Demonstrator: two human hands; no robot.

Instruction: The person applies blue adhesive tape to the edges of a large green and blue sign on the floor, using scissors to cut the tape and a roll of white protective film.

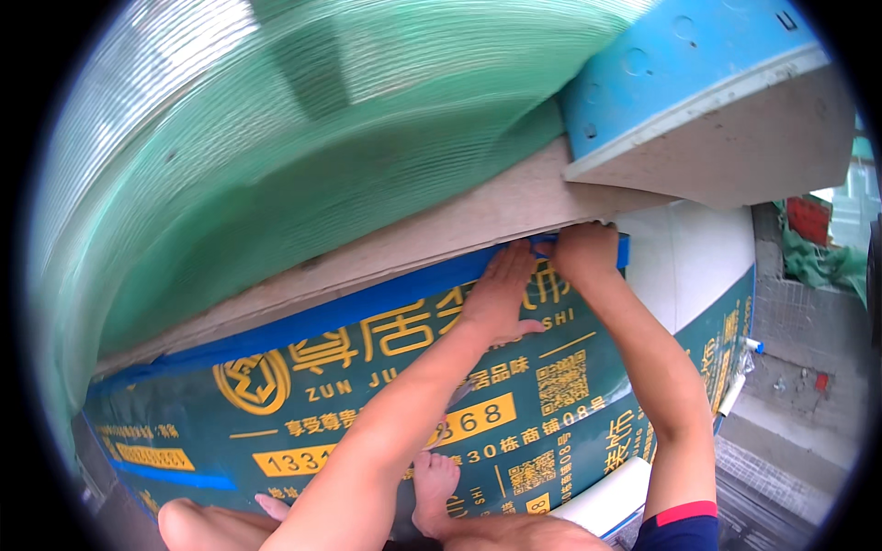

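A dark green protective sheet (188,404) with yellow print covers the surface below me. Blue tape (395,292) runs along its far edge, beside a pale ledge (432,228). My left hand (501,298) lies flat on the sheet, its fingertips on the tape and its thumb spread. Just to the right, my right hand (588,253) is closed at the tape. A short blue end sticks out past its knuckles. What its curled fingers grip is partly hidden, but tape shows on both sides of them.
Green mesh netting (276,184) hangs beyond the ledge. A blue-faced box-like block (680,83) juts in at upper right. A white roll (606,496) lies near my right elbow. My bare foot (435,487) rests on the sheet. Grey steps and debris lie at far right.
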